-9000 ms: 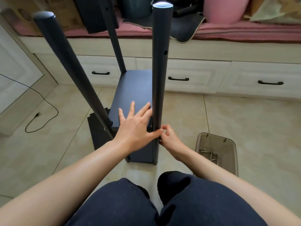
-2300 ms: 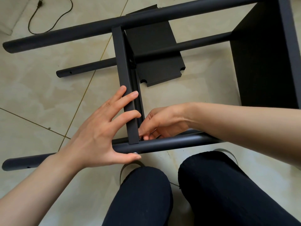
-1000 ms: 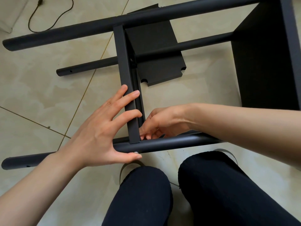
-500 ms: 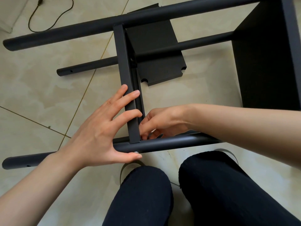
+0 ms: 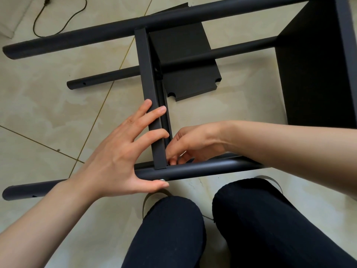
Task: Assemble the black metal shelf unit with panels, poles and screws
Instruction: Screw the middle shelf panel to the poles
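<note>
The black metal shelf unit [image 5: 316, 70] lies on its side on the floor, matte and smooth, its round tubular poles running left to right. The nearest pole [image 5: 202, 168] crosses just in front of the person's knees; a thicker-looking pole [image 5: 96, 38] runs along the top of the view, and a thinner one [image 5: 108, 79] with a small hole near its end lies between them. A flat panel seen edge-on [image 5: 149, 97] spans from the top pole down to the nearest pole, its folded rim forming a narrow strip.

The left hand [image 5: 119, 161] rests flat against that rim, fingers straight and spread, the thumb stretched under the nearest pole beside a small silver screw head [image 5: 161, 179]. The right hand [image 5: 193, 144] reaches in behind the panel, fingers curled at the corner where panel meets pole; what they pinch is hidden.

A loose black panel [image 5: 185, 64] with notched corners lies flat on the floor beneath the frame. The floor [image 5: 48, 117] is glossy beige marbled tile with thin grout lines. A dark power cord [image 5: 58, 20] curls at the upper left.
</note>
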Tool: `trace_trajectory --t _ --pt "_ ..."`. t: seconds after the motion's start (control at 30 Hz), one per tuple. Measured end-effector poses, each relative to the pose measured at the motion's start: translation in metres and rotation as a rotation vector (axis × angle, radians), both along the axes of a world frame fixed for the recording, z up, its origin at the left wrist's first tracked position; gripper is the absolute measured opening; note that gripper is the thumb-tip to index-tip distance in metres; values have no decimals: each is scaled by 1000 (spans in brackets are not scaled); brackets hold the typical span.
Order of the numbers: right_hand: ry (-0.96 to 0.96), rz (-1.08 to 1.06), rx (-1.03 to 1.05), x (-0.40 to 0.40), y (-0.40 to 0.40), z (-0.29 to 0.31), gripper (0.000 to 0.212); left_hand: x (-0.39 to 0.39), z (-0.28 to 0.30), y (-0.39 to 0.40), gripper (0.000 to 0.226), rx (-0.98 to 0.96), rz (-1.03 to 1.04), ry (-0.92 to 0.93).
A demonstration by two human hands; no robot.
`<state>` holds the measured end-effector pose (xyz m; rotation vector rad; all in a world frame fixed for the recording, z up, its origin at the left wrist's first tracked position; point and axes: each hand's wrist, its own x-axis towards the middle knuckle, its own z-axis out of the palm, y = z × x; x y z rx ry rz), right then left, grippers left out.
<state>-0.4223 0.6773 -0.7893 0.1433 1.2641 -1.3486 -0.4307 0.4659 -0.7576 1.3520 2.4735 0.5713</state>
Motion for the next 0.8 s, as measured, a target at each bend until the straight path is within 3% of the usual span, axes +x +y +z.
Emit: trace_trajectory --t 0.23,0.53,0.7,0.8 --pt "35 2 46 0 -2 1 16 0 0 0 80 -5 -1 1" --pt "-1 3 44 -2 1 0 23 0 1 1 80 -11 1 2" --pt "25 -3 16 -1 -4 -1 14 0 2 1 80 -6 7 -4" --pt "-16 8 -8 -2 0 -1 21 0 2 1 81 -13 7 2"
